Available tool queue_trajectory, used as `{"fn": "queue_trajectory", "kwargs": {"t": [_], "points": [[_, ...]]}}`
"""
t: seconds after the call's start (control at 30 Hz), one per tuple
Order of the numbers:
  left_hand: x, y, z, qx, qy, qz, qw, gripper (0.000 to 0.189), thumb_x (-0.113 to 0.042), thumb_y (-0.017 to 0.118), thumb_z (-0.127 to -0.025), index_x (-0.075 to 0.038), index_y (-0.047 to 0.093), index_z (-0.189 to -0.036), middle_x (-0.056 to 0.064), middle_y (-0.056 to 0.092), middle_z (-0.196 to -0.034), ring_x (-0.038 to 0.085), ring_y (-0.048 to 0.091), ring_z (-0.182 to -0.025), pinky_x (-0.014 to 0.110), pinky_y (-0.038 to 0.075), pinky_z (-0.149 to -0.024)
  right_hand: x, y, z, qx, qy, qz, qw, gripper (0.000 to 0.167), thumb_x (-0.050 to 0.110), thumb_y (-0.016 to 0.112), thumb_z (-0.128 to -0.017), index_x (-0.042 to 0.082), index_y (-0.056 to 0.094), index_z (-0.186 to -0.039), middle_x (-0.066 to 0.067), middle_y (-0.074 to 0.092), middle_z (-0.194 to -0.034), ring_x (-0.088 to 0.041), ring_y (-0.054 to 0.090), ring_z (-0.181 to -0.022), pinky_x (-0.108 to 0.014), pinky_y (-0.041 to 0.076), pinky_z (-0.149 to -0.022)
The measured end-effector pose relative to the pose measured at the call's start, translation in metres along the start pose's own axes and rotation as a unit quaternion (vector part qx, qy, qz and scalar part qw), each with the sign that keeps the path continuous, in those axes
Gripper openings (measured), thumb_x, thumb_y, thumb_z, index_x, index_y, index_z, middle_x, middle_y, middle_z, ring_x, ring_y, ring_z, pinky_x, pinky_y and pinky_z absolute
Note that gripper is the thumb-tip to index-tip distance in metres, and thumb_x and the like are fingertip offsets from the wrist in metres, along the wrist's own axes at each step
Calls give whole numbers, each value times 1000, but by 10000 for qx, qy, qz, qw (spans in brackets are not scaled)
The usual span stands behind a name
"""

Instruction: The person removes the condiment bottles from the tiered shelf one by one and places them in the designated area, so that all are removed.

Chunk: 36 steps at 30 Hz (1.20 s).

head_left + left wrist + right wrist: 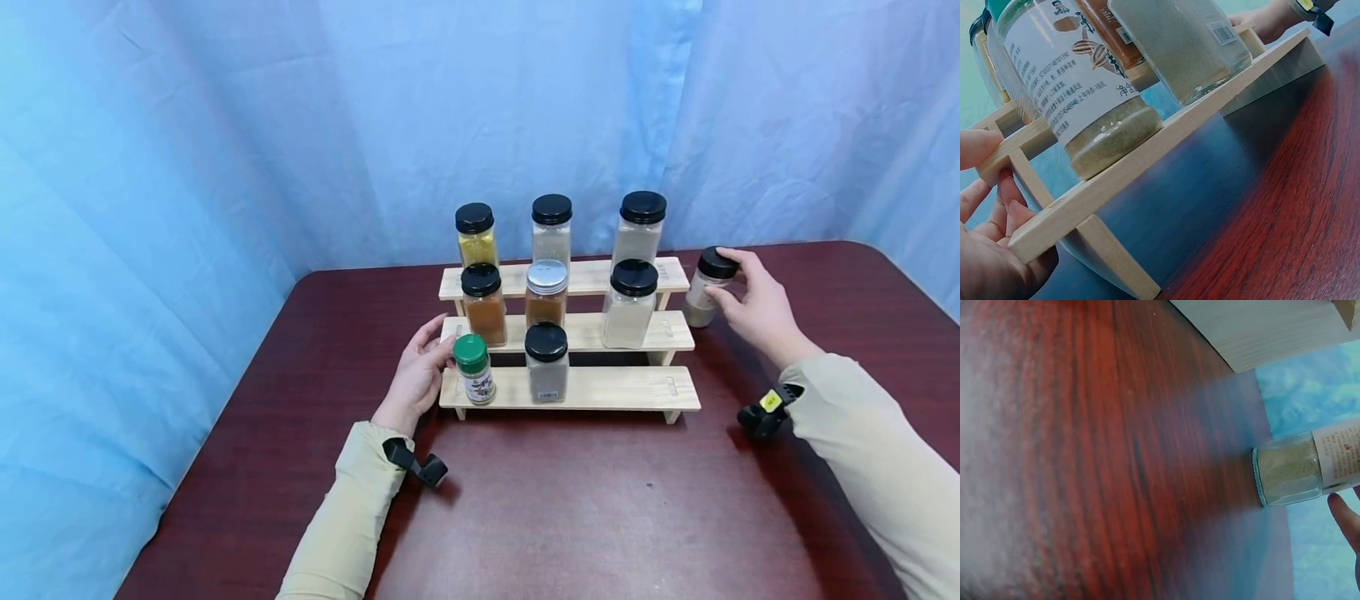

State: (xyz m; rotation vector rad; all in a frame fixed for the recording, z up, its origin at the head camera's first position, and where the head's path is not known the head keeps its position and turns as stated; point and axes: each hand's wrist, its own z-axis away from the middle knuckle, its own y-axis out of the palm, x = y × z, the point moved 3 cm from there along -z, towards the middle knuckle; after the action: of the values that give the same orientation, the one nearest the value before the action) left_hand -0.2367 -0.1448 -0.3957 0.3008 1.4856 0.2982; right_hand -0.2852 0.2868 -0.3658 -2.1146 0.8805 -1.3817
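A wooden three-tier spice rack stands on the table with several jars on it. My left hand grips the rack's left end; in the left wrist view the thumb lies over a shelf end, other fingers below. Close by, a green-lidded spice jar stands on the lowest tier. To the right of the rack, my right hand holds a black-lidded spice jar by its lid and side. That jar has a pale label and greyish powder, and looks upright at table level.
On the top tier stand black-lidded jars, one with yellow contents. The middle tier bears an orange-brown jar, a silver-lidded jar and a pale powder jar. Another black-lidded jar is on the lowest tier. Blue curtains hang behind the table.
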Motion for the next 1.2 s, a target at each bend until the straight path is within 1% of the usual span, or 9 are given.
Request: {"fn": "queue_trajectory", "kwargs": {"t": [0.03,0.1,0.17,0.27,0.4,0.67,0.83,1.13,1.2], "points": [[0,1,0,1,-2,-9,10000,53,6,47,-94,2,31,-144,-5,56,-80,2,53,-62,15,40,-57,-1,0,0,28,20,-7,10000,58,8,56,-94,6,31,-145,-31,44,-131,-49,50,-114,-35,50,-84],[0,1,0,0,-3,-17,10000,54,7,47,-94,2,30,-145,-5,55,-79,2,53,-63,15,40,-57,-1,0,0,109,38,-41,9999,58,10,55,-95,5,28,-146,-32,42,-131,-51,47,-116,-56,44,-85],[0,2,0,2,-2,-26,10000,54,7,47,-94,3,28,-145,-5,55,-78,2,53,-63,15,39,-57,-2,-1,0,201,39,-28,9998,58,11,53,-95,4,26,-146,-33,40,-131,-52,46,-116,-57,43,-82],[0,2,-1,4,-13,-61,10000,54,7,47,-94,4,28,-145,-5,55,-79,2,53,-63,15,39,-57,-3,-2,0,287,-19,7,9996,57,11,53,-95,2,25,-145,-34,41,-128,-51,46,-113,-35,48,-76],[0,2,-1,-38,-25,-91,9999,54,6,47,-94,3,30,-144,-4,55,-80,2,53,-63,15,40,-57,-3,-5,-3,377,-120,88,9992,56,8,55,-94,-1,26,-142,-33,43,-122,-48,48,-108,-12,31,-62],[3,-1,-2,-117,-104,-59,9999,53,4,49,-94,-1,33,-145,-3,56,-80,3,54,-64,16,41,-57,-4,-9,-6,673,-134,-45,9976,68,12,64,-89,-2,26,-143,-32,37,-128,-48,45,-112,-28,47,-78],[4,-1,0,-75,-109,-111,9999,53,4,48,-94,-1,32,-145,-4,55,-80,3,54,-64,15,41,-58,-3,-14,-1,556,128,-254,9980,70,16,62,-91,-1,22,-146,-33,33,-128,-47,41,-114,-65,38,-89],[0,0,1,-18,-4,-163,9999,54,5,48,-94,3,29,-145,-5,55,-80,1,54,-62,15,41,-56,14,-30,0,255,65,-197,9995,59,21,55,-95,-5,32,-142,-33,37,-129,-46,36,-118,-61,34,-95],[0,0,1,1,16,-157,9999,54,5,48,-94,4,28,-145,-5,56,-79,1,54,-62,15,41,-56,17,-33,1,151,18,-212,9997,57,21,55,-95,-4,35,-141,-31,39,-128,-43,39,-116,-48,38,-100]]}}
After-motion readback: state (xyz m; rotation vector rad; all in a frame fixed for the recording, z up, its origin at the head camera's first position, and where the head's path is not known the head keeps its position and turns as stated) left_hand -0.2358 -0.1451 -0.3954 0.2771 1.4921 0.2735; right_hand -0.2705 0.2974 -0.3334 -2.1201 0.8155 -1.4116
